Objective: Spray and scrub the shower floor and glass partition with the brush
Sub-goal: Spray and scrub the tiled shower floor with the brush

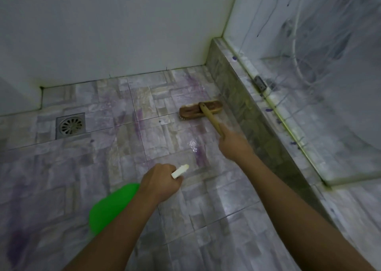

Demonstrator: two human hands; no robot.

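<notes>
Currently, head view: right hand grip closed round the brush handle, brush head on the shower floor beside the right curb. Left hand grip closed round a green spray bottle. Drain far left; glass partition right.

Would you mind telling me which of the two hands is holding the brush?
The right hand: it grips the wooden handle of the brush near the curb, while the left hand holds the green spray bottle.

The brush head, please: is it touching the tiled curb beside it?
Cannot tell. In the head view, the brush head lies close against the curb, with neither contact nor gap plainly visible.
</notes>
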